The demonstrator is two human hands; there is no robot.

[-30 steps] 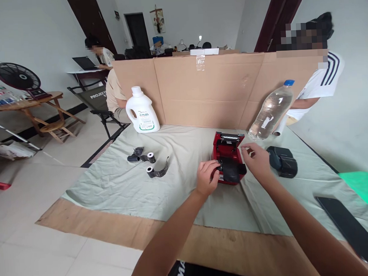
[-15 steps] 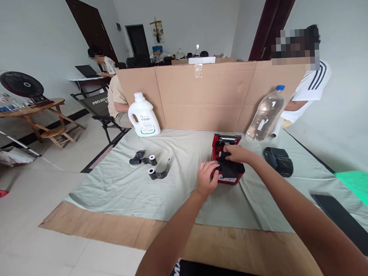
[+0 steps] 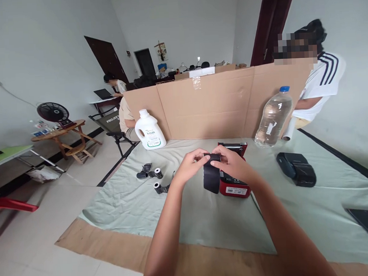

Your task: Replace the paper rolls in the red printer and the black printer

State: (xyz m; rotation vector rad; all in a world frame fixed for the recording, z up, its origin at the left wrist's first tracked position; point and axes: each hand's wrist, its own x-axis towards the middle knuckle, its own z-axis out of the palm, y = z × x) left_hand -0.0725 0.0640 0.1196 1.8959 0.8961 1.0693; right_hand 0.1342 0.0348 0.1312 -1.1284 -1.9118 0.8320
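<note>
Between my two hands is a roll of black paper (image 3: 211,178), its loose end hanging down in front. My left hand (image 3: 191,164) pinches the roll's left end, and my right hand (image 3: 234,163) grips its right end. Just behind and to the right stands a red printer (image 3: 235,189) with its lid raised; my right hand and forearm hide part of it. On the cloth to the left lie small rolls with black strips, one roll (image 3: 158,173) farther back and another roll (image 3: 157,187) nearer me.
A white jug (image 3: 150,133) and a large clear bottle (image 3: 274,117) stand before a cardboard screen (image 3: 207,108). To the right are a black device (image 3: 296,169) and a dark flat slab (image 3: 366,223). A person (image 3: 324,79) sits behind the screen at right.
Both hands have lifted the black roll out of the red printer and brought it left of it. Its strip now hangs free. The whole view has shifted a little.
</note>
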